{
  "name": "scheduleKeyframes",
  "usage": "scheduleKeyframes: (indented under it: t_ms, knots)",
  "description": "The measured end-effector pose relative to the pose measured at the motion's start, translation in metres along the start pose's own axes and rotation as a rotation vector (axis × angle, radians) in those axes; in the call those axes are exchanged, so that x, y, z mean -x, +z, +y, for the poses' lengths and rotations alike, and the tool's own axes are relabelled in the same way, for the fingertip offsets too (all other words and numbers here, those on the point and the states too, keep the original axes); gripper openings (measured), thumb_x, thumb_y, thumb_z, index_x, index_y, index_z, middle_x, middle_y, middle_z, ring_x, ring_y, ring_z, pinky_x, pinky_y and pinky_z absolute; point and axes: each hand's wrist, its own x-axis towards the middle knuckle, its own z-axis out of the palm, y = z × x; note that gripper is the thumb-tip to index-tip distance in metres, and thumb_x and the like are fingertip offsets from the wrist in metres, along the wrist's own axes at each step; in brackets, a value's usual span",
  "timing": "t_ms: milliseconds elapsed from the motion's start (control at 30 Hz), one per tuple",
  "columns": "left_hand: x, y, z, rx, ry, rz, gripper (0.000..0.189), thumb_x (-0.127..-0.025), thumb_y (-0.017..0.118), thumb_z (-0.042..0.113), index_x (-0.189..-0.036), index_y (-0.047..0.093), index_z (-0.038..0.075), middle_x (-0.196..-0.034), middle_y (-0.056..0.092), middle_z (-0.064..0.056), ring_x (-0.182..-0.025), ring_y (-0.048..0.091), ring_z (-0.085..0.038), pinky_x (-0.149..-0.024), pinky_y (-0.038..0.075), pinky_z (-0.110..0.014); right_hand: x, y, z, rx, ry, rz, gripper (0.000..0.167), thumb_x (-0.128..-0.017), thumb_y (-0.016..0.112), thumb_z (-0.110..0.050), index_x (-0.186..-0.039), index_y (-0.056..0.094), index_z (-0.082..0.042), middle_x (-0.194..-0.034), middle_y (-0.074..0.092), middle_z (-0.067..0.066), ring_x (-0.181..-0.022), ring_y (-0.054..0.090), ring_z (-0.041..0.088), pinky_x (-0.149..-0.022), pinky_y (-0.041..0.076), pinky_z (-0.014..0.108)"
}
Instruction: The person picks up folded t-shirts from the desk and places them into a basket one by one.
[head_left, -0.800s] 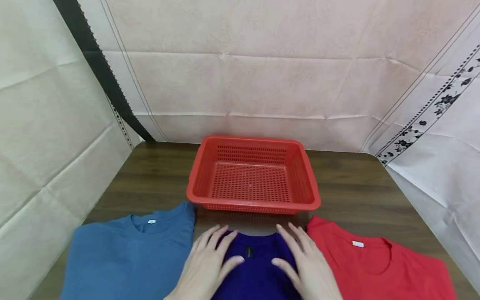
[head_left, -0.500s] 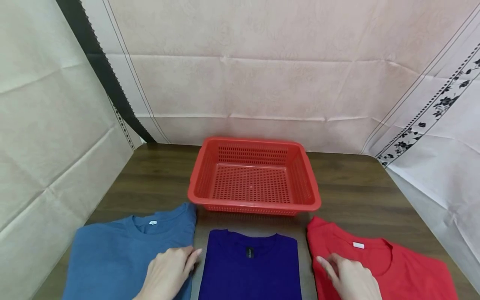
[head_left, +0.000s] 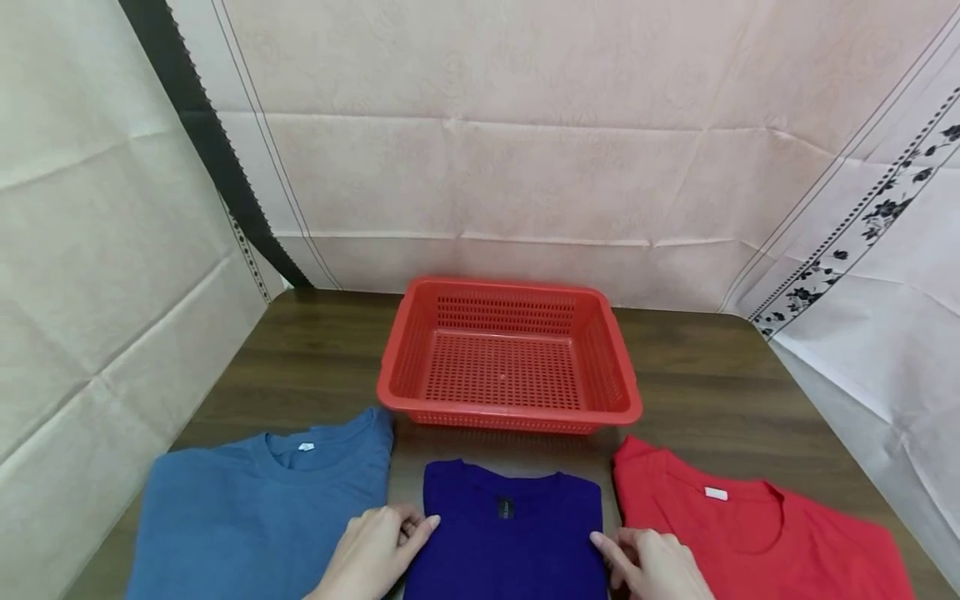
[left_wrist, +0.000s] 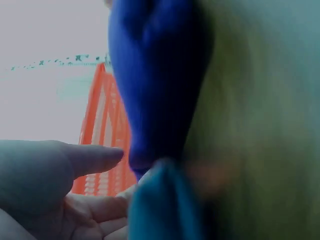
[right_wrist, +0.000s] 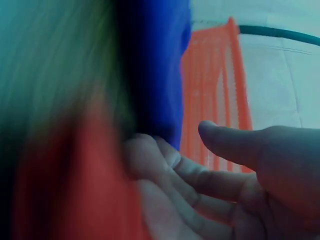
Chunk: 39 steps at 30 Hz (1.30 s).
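A folded dark blue T-shirt (head_left: 510,533) lies in the middle of the table in the head view, its collar label facing up. At its left edge is my left hand (head_left: 375,546), thumb toward the cloth and fingers bent. My right hand (head_left: 648,558) is at its right edge in a similar pose. In both wrist views the thumb stands apart from the fingers, and the right fingers (right_wrist: 172,155) reach the side of the dark blue cloth. Beside my left hand lies a folded lighter blue T-shirt (head_left: 247,508), and beside my right a folded red T-shirt (head_left: 757,533).
Behind the shirts, a red perforated plastic basket (head_left: 502,367) with nothing in it stands on the brown wood-grain table (head_left: 690,367). Pale creased sheets (head_left: 480,167) hang behind and at both sides of the table.
Both hands came off the top of the dark blue T-shirt and spread apart over the neighbouring shirts. Since then they have moved inward to its two side edges.
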Motion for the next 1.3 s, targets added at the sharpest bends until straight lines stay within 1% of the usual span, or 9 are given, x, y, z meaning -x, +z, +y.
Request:
scheduleKeyframes:
  t_ms: [200, 367, 467, 533, 600, 667, 867, 1000, 1300]
  knots:
    - [-0.004, 0.006, 0.003, 0.327, -0.030, -0.160, 0.039, -0.104, 0.053, 0.046, -0.102, 0.061, 0.008, -0.086, 0.068, 0.003, -0.075, 0.062, -0.012, -0.065, 0.048, -0.033, -0.002, 0.006, 0.002, -0.244, -0.074, -0.161, 0.042, -0.101, 0.059, -0.044, -0.074, 0.065, -0.012, -0.061, 0.059, -0.005, -0.054, 0.062, 0.014, -0.056, 0.048, 0.028]
    - [-0.003, 0.012, 0.002, 0.667, -0.080, -0.293, 0.037, -0.107, 0.048, 0.040, -0.106, 0.040, 0.004, -0.088, 0.063, -0.004, -0.079, 0.061, -0.017, -0.069, 0.048, -0.032, -0.004, 0.016, 0.008, -0.686, -0.047, -0.390, 0.036, -0.103, 0.058, -0.036, -0.106, 0.059, 0.000, -0.068, 0.059, -0.005, -0.061, 0.062, 0.010, -0.060, 0.051, 0.025]
    - [-0.002, 0.015, 0.000, 0.847, -0.145, -0.368, 0.038, -0.107, 0.050, 0.038, -0.113, 0.038, 0.002, -0.095, 0.067, -0.005, -0.084, 0.067, -0.019, -0.074, 0.054, -0.033, -0.005, 0.027, 0.011, -0.966, -0.084, -0.540, 0.044, -0.105, 0.056, -0.030, -0.127, 0.049, 0.007, -0.087, 0.069, 0.001, -0.077, 0.067, 0.011, -0.069, 0.055, 0.025]
    - [-0.004, 0.016, -0.001, 0.909, -0.191, -0.419, 0.053, -0.106, 0.051, 0.036, -0.129, 0.034, -0.009, -0.110, 0.070, -0.013, -0.098, 0.070, -0.025, -0.084, 0.057, -0.039, -0.006, 0.034, 0.011, -1.058, -0.114, -0.602, 0.052, -0.106, 0.054, -0.027, -0.139, 0.041, 0.011, -0.108, 0.072, 0.008, -0.094, 0.070, 0.015, -0.081, 0.057, 0.027]
    - [-0.004, 0.017, -0.002, 0.960, -0.185, -0.467, 0.068, -0.106, 0.053, 0.032, -0.143, 0.023, -0.016, -0.121, 0.068, -0.018, -0.108, 0.068, -0.029, -0.091, 0.056, -0.043, -0.007, 0.038, 0.011, -1.090, -0.128, -0.624, 0.061, -0.106, 0.055, -0.026, -0.148, 0.033, 0.012, -0.129, 0.067, 0.014, -0.112, 0.067, 0.020, -0.093, 0.055, 0.032]
    - [-0.004, 0.017, -0.003, 0.983, -0.162, -0.509, 0.071, -0.106, 0.053, 0.029, -0.149, 0.020, -0.018, -0.128, 0.066, -0.020, -0.114, 0.066, -0.030, -0.094, 0.055, -0.043, -0.008, 0.041, 0.009, -1.078, -0.126, -0.610, 0.062, -0.105, 0.057, -0.025, -0.149, 0.031, 0.011, -0.132, 0.064, 0.014, -0.115, 0.065, 0.021, -0.094, 0.054, 0.032]
    - [-0.003, 0.018, -0.003, 1.069, -0.118, -0.570, 0.044, -0.105, 0.055, 0.022, -0.136, 0.053, -0.009, -0.120, 0.071, -0.015, -0.105, 0.070, -0.021, -0.088, 0.058, -0.034, -0.010, 0.041, 0.006, -1.017, -0.169, -0.572, 0.070, -0.102, 0.061, -0.020, -0.150, 0.024, 0.015, -0.139, 0.059, 0.018, -0.116, 0.063, 0.014, -0.094, 0.052, 0.027]
    - [-0.002, 0.015, 0.001, 1.115, -0.113, -0.563, 0.055, -0.104, 0.056, 0.022, -0.147, 0.038, -0.009, -0.127, 0.068, -0.016, -0.112, 0.068, -0.026, -0.092, 0.056, -0.037, -0.007, 0.033, 0.003, -0.976, -0.172, -0.532, 0.072, -0.101, 0.062, -0.019, -0.150, 0.023, 0.016, -0.138, 0.059, 0.020, -0.115, 0.063, 0.014, -0.093, 0.052, 0.025]
    - [-0.006, -0.014, 0.015, 1.224, -0.136, -0.535, 0.066, -0.106, 0.055, 0.027, -0.156, 0.023, -0.002, -0.133, 0.064, -0.010, -0.118, 0.064, -0.026, -0.098, 0.053, -0.040, 0.000, -0.005, -0.015, -1.195, -0.085, -0.580, 0.068, -0.106, 0.053, -0.017, -0.157, 0.012, 0.003, -0.136, 0.062, 0.009, -0.118, 0.065, 0.026, -0.098, 0.054, 0.042]
